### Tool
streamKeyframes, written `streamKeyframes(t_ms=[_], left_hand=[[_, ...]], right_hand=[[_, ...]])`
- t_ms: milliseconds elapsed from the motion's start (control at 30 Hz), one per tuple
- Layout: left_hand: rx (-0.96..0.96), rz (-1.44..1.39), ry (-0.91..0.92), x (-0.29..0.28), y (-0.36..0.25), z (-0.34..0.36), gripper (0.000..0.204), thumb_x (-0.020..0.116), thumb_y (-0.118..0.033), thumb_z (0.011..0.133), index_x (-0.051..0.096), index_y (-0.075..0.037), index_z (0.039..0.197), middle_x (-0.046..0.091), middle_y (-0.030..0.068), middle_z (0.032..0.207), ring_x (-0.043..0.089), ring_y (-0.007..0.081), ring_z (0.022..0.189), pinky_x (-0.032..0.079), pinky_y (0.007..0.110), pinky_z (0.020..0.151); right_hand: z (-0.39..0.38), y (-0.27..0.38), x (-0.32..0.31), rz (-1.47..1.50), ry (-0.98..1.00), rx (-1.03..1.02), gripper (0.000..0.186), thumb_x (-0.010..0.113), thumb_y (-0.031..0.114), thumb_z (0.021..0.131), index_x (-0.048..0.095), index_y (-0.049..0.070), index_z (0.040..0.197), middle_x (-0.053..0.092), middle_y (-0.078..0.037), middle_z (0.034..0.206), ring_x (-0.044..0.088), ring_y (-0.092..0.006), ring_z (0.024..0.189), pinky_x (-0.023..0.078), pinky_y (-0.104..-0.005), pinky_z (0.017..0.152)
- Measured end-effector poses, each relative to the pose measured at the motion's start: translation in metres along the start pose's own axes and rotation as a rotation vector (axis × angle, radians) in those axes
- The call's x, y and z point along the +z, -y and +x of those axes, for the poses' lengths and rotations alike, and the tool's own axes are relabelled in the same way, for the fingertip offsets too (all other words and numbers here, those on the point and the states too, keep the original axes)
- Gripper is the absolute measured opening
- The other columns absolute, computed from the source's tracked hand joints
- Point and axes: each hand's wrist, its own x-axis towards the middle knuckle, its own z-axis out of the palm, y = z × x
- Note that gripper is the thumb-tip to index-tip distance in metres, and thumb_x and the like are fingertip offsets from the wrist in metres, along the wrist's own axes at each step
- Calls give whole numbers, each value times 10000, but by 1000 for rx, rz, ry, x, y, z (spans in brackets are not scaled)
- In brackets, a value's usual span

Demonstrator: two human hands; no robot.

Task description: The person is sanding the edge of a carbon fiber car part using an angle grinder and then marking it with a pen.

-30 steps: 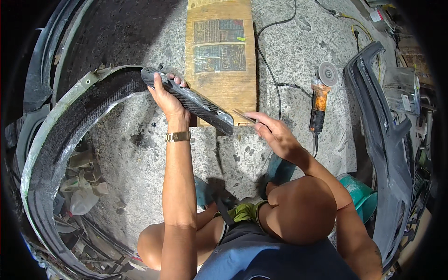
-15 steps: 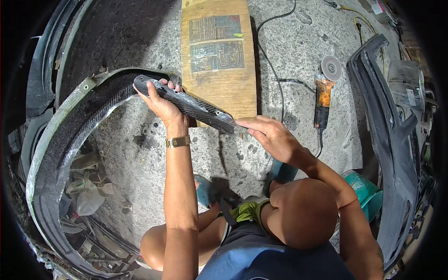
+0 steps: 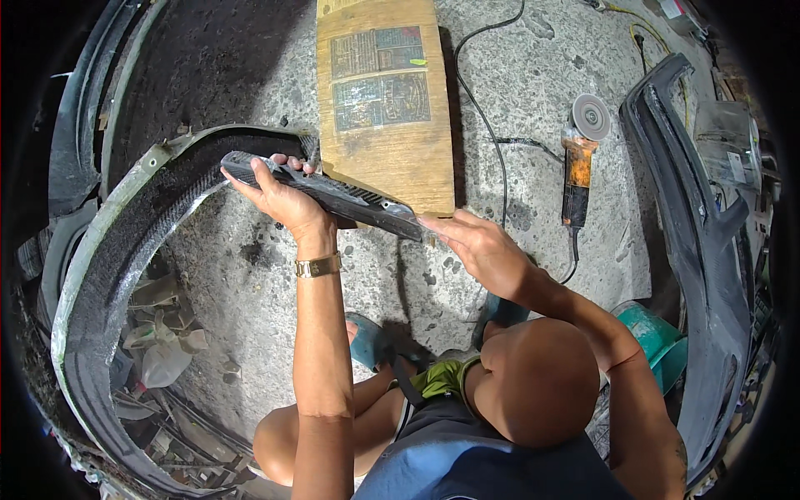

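Observation:
A long, narrow carbon-fibre panel (image 3: 350, 200), dark and woven-looking, lies slantwise in front of me. My left hand (image 3: 287, 200) grips its upper left part from below, thumb on the near side and fingertips over the far edge. At the panel's lower right end is my right hand (image 3: 483, 246), fingers pressed together against that end; whether a small thing is pinched there is hidden. Under and behind the panel is a wooden board (image 3: 387, 158) with printed paper patches on it.
An orange and black angle grinder (image 3: 577, 175) lies on the stained concrete floor, right of the board. A long dark moulded part (image 3: 687, 225) stands further right, a green bucket (image 3: 650, 333) beside it. On the left curves a large carbon-fibre bumper (image 3: 92, 308), with scraps inside its bend.
The panel has rolled in my left hand, showing more of its near side, and its left end has shifted left and down. My right hand stays by its right end.

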Motion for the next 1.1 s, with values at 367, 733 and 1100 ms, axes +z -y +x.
streamKeyframes(t_ms=[367, 733, 1100], left_hand=[[-86, -107, 102, -12, 17, 10, 316, 420, -339, 1090, 362, -110, 1299, 562, 118, 939, 564, 209, 786, 541, 377, 679], [-153, -142, 122, -21, 30, 16, 402, 466, -441, 1066, 428, -62, 1197, 574, 140, 967, 577, 226, 805, 558, 374, 720], [-152, -145, 111, -19, 30, 15, 409, 475, -444, 1062, 401, -76, 1223, 586, 145, 974, 583, 226, 802, 563, 371, 711]], right_hand=[[7, -9, -5, -147, 0, -21, 452, 608, 6, 905, 608, 98, 1347, 642, -150, 1094, 683, -353, 887, 587, -422, 762], [12, -4, -12, -266, 22, -65, 417, 599, 63, 919, 625, 108, 1333, 617, -120, 960, 671, -343, 804, 563, -446, 697], [22, -6, -14, -75, 93, -41, 349, 582, 75, 953, 653, 84, 1295, 648, -165, 1036, 676, -363, 887, 564, -437, 763]])
